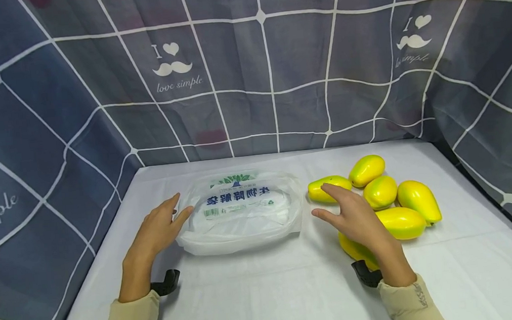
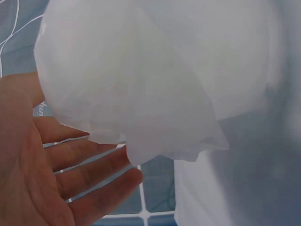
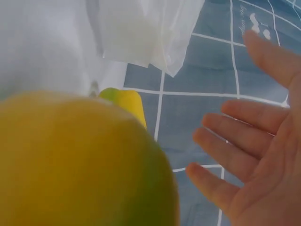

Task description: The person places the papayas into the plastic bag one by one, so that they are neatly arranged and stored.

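Observation:
A translucent white plastic bag (image 1: 243, 222) with green and blue print lies on the table in the head view. My left hand (image 1: 154, 232) is at its left edge, fingers spread; the left wrist view shows the bag (image 2: 136, 80) overlapping the fingertips. My right hand (image 1: 357, 217) hovers over several yellow-green mangoes, thumb and fingers apart, holding nothing. One mango (image 1: 329, 189) sits just beyond its fingertips, and another mango (image 1: 357, 250) lies partly hidden beneath the hand and wrist. A mango (image 3: 84, 160) fills the lower left of the right wrist view, apart from the fingers.
More mangoes, among them one at the back (image 1: 366, 169) and one at the far right (image 1: 418, 201), are grouped on the table's right side. A white cloth covers the table (image 1: 259, 297). Grey gridded curtains (image 1: 243, 115) enclose its back and sides.

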Demonstrator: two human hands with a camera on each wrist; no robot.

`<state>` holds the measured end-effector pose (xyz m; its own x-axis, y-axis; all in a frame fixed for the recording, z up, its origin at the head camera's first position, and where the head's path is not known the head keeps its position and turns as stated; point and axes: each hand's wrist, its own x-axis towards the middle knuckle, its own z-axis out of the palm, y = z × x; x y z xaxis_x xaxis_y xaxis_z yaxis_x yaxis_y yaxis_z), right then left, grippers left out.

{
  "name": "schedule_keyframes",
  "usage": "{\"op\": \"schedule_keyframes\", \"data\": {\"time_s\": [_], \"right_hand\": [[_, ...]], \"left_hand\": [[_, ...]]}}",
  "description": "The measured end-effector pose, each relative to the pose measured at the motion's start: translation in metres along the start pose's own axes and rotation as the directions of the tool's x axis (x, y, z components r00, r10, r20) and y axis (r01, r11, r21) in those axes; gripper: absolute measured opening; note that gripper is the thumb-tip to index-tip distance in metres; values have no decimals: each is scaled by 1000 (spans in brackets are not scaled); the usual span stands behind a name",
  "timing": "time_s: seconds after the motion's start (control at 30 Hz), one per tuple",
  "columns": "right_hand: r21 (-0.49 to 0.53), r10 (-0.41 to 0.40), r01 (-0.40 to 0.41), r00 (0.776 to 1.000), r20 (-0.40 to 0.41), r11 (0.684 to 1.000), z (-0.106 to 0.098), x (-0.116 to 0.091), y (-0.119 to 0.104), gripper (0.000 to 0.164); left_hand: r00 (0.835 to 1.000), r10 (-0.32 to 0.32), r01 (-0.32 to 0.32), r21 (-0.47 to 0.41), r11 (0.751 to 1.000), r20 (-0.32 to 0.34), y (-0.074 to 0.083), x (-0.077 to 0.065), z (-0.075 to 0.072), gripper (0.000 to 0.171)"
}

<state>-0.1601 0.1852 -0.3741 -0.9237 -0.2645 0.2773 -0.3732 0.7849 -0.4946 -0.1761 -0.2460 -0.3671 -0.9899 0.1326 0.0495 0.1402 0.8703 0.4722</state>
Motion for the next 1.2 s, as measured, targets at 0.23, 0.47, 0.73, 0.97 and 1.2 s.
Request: {"op": "schedule_keyframes", "data": {"time_s": [0.23, 0.47, 0.73, 0.97, 1.2], "right_hand": [[4, 0, -1, 999, 36, 1000, -5, -13, 3, 72], [62, -24, 20, 998, 61, 998, -10, -28, 12, 67], [29, 11, -14, 995, 101, 999, -18, -44, 19, 72], [1, 30, -30, 993, 118, 1000, -21, -50, 23, 74], [-33, 35, -30, 986, 161, 999, -21, -54, 28, 72]], "left_hand": [[1000, -8, 8, -4, 1000, 0, -2, 2, 1, 78], [1000, -6, 6, -12, 1000, -6, -2, 3, 3, 78], [1000, -2, 1, -23, 1000, -12, -4, 3, 4, 77], [1000, -14, 14, -16, 1000, 4, -5, 4, 7, 76], [1000, -6, 6, -24, 1000, 8, -5, 5, 6, 71]]}}
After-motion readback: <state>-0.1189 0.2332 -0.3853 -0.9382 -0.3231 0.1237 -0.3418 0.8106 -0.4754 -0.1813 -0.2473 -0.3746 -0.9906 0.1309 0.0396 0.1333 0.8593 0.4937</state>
